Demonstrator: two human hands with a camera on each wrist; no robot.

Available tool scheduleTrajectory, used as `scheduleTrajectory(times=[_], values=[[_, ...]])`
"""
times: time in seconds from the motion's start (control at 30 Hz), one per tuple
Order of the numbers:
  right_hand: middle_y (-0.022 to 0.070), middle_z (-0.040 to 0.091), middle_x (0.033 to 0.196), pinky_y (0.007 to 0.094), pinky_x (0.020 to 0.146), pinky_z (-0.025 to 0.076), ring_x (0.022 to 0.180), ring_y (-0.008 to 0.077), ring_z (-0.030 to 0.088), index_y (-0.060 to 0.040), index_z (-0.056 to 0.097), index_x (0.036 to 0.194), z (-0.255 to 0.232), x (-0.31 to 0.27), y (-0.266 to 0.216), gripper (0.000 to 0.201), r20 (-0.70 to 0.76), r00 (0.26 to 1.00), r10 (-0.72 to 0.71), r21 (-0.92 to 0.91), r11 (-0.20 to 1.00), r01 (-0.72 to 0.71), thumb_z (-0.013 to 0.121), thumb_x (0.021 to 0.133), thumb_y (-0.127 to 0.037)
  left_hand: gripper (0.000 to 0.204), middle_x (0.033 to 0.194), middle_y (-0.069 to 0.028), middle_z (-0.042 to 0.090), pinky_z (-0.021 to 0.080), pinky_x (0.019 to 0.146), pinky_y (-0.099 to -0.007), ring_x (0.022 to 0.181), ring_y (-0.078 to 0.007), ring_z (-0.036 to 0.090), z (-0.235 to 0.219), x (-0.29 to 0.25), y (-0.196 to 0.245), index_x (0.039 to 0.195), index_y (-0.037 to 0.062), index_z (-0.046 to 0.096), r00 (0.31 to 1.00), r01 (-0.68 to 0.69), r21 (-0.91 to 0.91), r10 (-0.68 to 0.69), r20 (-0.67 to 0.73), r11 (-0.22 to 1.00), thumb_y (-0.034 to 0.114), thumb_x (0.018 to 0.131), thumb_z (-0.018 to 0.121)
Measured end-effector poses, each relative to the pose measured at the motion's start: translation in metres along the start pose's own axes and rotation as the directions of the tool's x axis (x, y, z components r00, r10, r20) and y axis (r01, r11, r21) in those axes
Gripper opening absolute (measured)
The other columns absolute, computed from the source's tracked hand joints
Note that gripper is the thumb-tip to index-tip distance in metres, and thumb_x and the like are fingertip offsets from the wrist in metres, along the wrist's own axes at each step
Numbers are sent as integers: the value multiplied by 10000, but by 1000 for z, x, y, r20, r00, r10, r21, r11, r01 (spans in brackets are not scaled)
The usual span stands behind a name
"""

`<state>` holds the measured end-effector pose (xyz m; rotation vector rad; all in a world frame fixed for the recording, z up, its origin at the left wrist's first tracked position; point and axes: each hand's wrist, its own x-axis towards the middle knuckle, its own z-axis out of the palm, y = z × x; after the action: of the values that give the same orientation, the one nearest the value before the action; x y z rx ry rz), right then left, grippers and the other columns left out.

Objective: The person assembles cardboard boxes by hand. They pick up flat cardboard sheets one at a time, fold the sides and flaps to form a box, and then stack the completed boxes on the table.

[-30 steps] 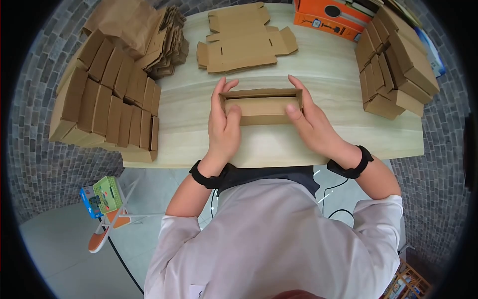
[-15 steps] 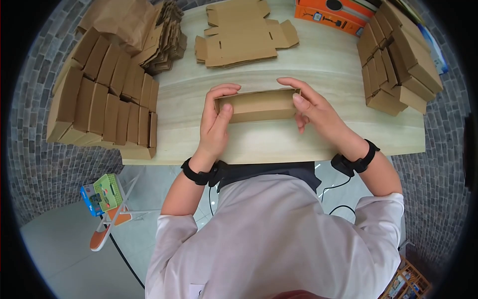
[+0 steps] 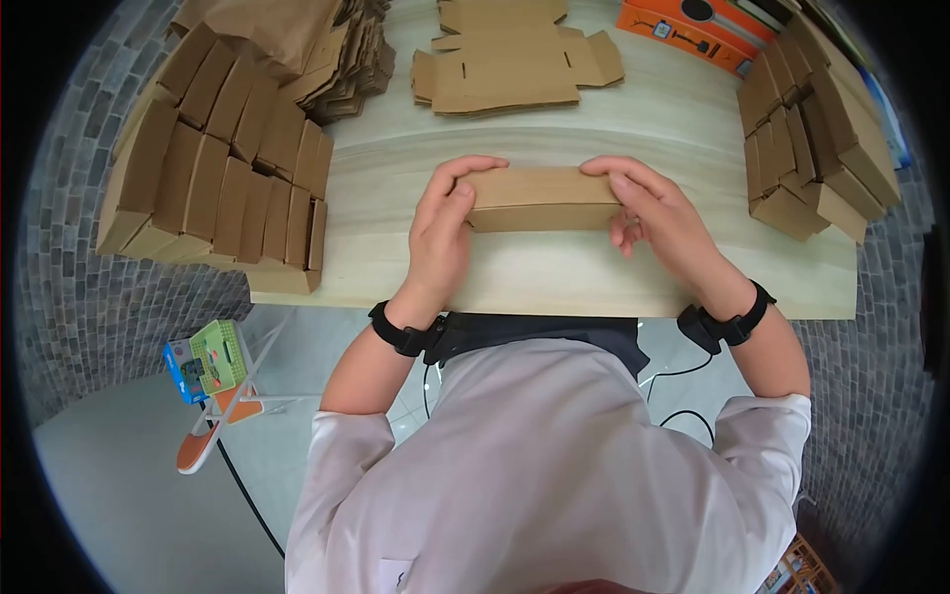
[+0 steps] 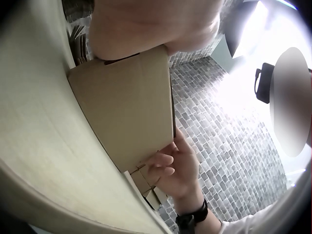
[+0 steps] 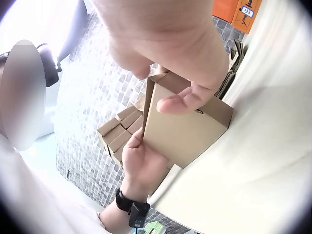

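Observation:
A small cardboard box point(image 3: 542, 201) sits on the table before the person, its lid folded over the top. My left hand point(image 3: 441, 226) holds its left end, thumb near the front corner and fingers reaching over the back edge. At the other end my right hand point(image 3: 677, 220) grips the box, thumb on the lid's corner and index finger along the back edge. Other right fingers curl by the end panel. The plain front panel of the box point(image 4: 127, 109) faces me in the left wrist view. In the right wrist view, right fingertips overlap the box point(image 5: 170, 134) near a small slot.
Folded boxes point(image 3: 213, 188) stand in rows at the left, beside a pile of flat cardboard point(image 3: 346, 69) and a brown paper bag point(image 3: 262, 30). Flat box blanks point(image 3: 510, 74) lie at the back. More boxes point(image 3: 807, 134) and an orange carton point(image 3: 683, 35) stand at the right.
The box's open top is now covered by its lid. The right hand has shifted from flat against the end to gripping the corner, and the left fingers have curled over the back edge.

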<state>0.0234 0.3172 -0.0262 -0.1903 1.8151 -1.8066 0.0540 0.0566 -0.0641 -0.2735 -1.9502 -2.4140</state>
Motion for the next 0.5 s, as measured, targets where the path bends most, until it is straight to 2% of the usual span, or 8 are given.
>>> scheduleTrajectory(times=[0.13, 0.2, 0.23, 0.3, 0.33, 0.4, 0.43, 0.5], values=[[8, 592, 1012, 239, 602, 503, 693, 85, 601, -81, 534, 1364, -2, 4, 11, 388, -36, 999, -3, 43, 999, 4, 464, 1065, -318, 333, 1302, -115, 591, 378, 1067, -349, 1232, -209, 515, 3, -1, 3, 1258, -1, 539, 999, -13, 2, 14, -30, 1000, 225, 1061, 395], [29, 586, 1030, 248, 603, 512, 728, 98, 617, -65, 508, 1383, -4, 5, 12, 415, 3, 1000, -25, 36, 999, 25, 468, 1061, -324, 348, 1292, -111, 591, 400, 1042, -340, 1222, -201, 526, 4, -1, 9, 1279, 14, 550, 997, 41, 189, -28, -72, 981, 250, 1065, 408], [29, 586, 1030, 248, 603, 512, 728, 98, 617, -65, 508, 1383, -3, 3, 10, 415, -4, 1000, -30, 35, 999, 30, 468, 1061, -324, 348, 1292, -111, 591, 400, 1042, -340, 1222, -201, 526, 1, -3, 13, 1279, 14, 550, 998, 36, 188, -24, -65, 982, 250, 1065, 408], [63, 590, 1113, 253, 610, 522, 784, 116, 638, -51, 501, 1383, 0, -4, 7, 427, -91, 994, -62, -57, 997, 57, 477, 1055, -323, 355, 1307, -108, 575, 400, 1045, -340, 1200, -205, 547, -9, -9, 23, 1286, 31, 576, 995, 87, 412, -62, -74, 907, 273, 1064, 441], [63, 590, 1113, 253, 610, 522, 784, 116, 638, -51, 501, 1383, -1, -6, 8, 427, -100, 993, -61, -52, 997, 56, 477, 1055, -323, 355, 1307, -108, 575, 400, 1045, -340, 1200, -205, 547, -14, -12, 24, 1286, 31, 576, 996, 87, 413, -66, -65, 907, 273, 1064, 441], [85, 583, 1193, 256, 623, 533, 832, 127, 643, -49, 510, 1375, -5, -12, 10, 417, -100, 995, -13, -55, 998, 8, 512, 1039, -296, 370, 1334, -113, 554, 391, 1053, -336, 1198, -217, 548, -23, -19, 22, 1281, 40, 602, 997, 58, 576, -13, -81, 815, 303, 1062, 463], [85, 583, 1193, 256, 623, 533, 832, 127, 643, -49, 510, 1375, -5, -14, 12, 417, -100, 995, -11, -54, 999, 6, 512, 1039, -296, 370, 1334, -113, 554, 391, 1053, -336, 1198, -217, 548, -22, -23, 22, 1281, 40, 602, 997, 60, 576, -16, -81, 815, 303, 1062, 463], [78, 594, 1216, 271, 698, 543, 898, 126, 646, -53, 523, 1360, -3, -17, 17, 399, -62, 997, -39, -40, 999, 36, 559, 1020, -258, 425, 1375, -106, 554, 423, 998, -306, 1248, -200, 512, -22, -31, 22, 1306, 28, 596, 953, 303, 312, -282, -113, 900, 334, 1066, 426]])
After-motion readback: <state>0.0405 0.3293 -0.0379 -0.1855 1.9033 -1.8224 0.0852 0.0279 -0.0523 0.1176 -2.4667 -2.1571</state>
